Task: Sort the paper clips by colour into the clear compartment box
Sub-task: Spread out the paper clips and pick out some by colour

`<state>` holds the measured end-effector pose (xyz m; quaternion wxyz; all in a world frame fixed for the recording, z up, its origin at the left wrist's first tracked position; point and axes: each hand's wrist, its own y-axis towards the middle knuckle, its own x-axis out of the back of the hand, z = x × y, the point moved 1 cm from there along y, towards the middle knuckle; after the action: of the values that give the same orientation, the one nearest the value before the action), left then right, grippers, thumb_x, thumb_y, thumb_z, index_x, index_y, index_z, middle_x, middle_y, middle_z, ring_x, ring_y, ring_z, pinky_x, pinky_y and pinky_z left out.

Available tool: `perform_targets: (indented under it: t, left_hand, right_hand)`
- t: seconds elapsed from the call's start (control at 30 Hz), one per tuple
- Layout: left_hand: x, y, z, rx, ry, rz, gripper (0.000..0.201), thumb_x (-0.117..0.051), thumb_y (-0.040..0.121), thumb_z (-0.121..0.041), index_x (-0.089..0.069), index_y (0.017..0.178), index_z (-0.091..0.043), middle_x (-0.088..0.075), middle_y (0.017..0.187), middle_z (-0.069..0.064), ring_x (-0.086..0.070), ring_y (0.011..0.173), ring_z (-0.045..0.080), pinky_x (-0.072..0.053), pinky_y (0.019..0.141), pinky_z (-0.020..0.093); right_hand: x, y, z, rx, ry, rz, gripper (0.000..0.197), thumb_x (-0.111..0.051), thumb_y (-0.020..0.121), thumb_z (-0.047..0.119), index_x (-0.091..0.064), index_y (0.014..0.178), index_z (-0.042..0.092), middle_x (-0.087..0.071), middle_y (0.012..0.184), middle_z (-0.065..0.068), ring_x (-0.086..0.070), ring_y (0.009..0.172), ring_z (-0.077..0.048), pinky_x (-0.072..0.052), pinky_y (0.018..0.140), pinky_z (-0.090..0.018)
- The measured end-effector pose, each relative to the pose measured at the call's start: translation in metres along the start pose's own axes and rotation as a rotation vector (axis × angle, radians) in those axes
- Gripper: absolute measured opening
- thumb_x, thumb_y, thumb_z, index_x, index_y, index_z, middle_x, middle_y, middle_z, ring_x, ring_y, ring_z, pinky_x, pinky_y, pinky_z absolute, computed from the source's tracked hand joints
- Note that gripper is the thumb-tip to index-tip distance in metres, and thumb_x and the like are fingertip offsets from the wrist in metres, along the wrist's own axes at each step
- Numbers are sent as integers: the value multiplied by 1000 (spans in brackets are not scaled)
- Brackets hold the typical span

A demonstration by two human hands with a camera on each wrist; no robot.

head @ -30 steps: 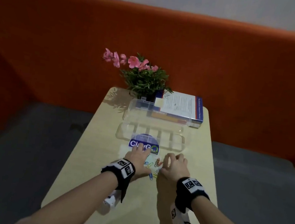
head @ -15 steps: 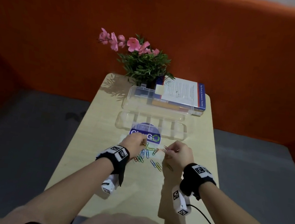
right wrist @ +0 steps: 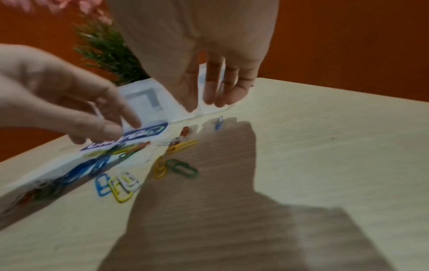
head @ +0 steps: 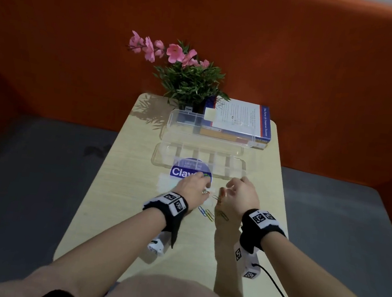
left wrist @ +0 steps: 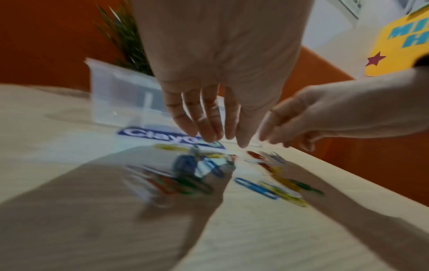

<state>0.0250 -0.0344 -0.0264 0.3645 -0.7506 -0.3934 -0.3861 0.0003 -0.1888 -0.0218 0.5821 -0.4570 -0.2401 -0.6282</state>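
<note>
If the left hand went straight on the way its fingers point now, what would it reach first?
The left hand points forward and down over the paper clips. Its fingertips hover just above the blue round label, so it would probably meet that first, then the clear compartment box. Blur leaves depth uncertain.

Bare tabletop lies to both sides of the scattered paper clips. Beyond them, the clear compartment box spans the path; its raised lid, the book and the plant block the far edge.
</note>
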Motion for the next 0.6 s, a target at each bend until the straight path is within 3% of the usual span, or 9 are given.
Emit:
perform_targets:
  t: [0.17, 0.37, 0.5, 0.6]
  left_hand:
    - [-7, 7, -13, 108, 17, 43, 32, -59, 89, -18, -50, 118, -5, -52, 124, 15, -57, 109, 33, -46, 88, 39]
    - [-8, 13, -5, 123, -59, 62, 11, -57, 90, -12, -61, 100, -10, -55, 117, 10, -59, 102, 30, -49, 87, 39]
    - [-7, 14, -1, 93, -69, 33, 9, -51, 92, -10, -59, 97, -10, -59, 113, 10, -59, 103, 30, -47, 84, 38]
    - [-2, 15, 4, 120, -97, -17, 12, -49, 93, -13, -59, 99, -11, -62, 113, 8, -59, 102, 28, -46, 81, 36]
  right_hand:
    - [-13, 8, 16, -45, -89, 128, 24, -49, 89, 13, -60, 106, 0, -62, 113, -20, -59, 105, -36, -46, 80, -35]
    - [-13, 11, 12, -45, -5, 218, 24, -50, 82, 5, -72, 91, 5, -70, 103, -18, -62, 100, -35, -50, 80, -33]
    - [-6, 7, 0, -172, 257, 65, 5, -57, 77, 10, -60, 81, 12, -71, 91, -10, -63, 88, -28, -48, 71, -28]
    - [-5, 4, -14, -236, 510, 53, 17, -59, 82, 8, -62, 99, 10, -68, 95, -10, -60, 81, -21, -47, 70, -25]
